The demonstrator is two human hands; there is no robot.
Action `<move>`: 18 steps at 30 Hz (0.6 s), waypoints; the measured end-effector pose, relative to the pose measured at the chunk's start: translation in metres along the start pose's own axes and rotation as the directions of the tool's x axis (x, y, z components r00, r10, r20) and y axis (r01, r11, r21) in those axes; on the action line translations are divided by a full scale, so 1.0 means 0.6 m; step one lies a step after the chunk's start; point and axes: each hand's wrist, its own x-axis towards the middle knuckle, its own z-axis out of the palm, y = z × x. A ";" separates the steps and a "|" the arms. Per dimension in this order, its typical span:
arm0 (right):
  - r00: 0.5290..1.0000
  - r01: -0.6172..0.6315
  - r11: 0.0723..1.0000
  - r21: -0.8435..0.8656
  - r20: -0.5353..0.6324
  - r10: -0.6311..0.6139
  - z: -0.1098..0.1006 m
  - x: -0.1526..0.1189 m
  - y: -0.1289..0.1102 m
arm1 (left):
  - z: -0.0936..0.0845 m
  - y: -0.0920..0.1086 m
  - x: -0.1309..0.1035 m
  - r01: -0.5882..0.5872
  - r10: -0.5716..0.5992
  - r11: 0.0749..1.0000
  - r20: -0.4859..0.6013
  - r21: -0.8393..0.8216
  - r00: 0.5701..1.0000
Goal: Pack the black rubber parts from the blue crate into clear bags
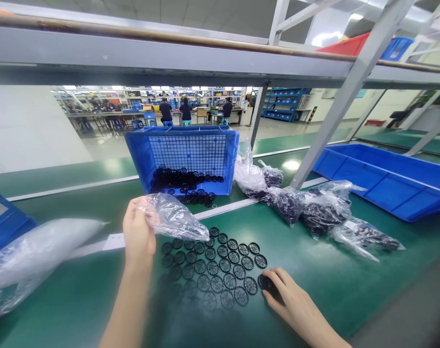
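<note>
Black spoked wheels (224, 265) lie in loose rows on the green table (314, 273). At their four o'clock, the right hand (289, 293) bends its fingers, nearly closed, round a dark clutch of them; at ten, the left hand (138, 229) pinches a clear plastic bag (176, 217). A light, rounded grip would suit, I'd say, keeping neighbouring rims unhooked. The blue crate (142, 157) stands just before twelve, filled bags (320, 216) at two.

Wheels (225, 265): on the table (345, 285) before you
Crate (140, 154): behind them, holding more
Bags (317, 212): right of the crate
Bin (397, 179): on your right
</note>
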 end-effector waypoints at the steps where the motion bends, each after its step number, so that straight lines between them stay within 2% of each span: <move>1: 1.000 -0.007 1.000 0.004 -0.008 0.007 0.001 -0.003 0.001 | 0.000 -0.001 0.001 0.003 -0.003 1.000 0.000 -0.003 1.000; 6: 1.000 0.000 1.000 -0.016 -0.009 -0.001 -0.002 -0.004 0.000 | 0.003 -0.003 0.001 0.012 -0.012 1.000 0.008 0.009 1.000; 11: 0.997 0.038 0.998 0.057 0.065 -0.041 -0.006 0.009 -0.024 | 0.002 0.001 0.002 0.001 -0.001 1.000 0.000 -0.006 1.000; 14: 0.987 0.106 0.993 0.046 0.117 -0.111 0.006 0.011 -0.032 | 0.002 0.003 0.002 0.004 -0.004 1.000 -0.006 -0.011 1.000; 18: 0.983 0.155 0.988 0.018 0.101 -0.157 0.027 0.002 -0.019 | 0.000 0.003 0.004 0.003 -0.003 1.000 -0.001 -0.015 1.000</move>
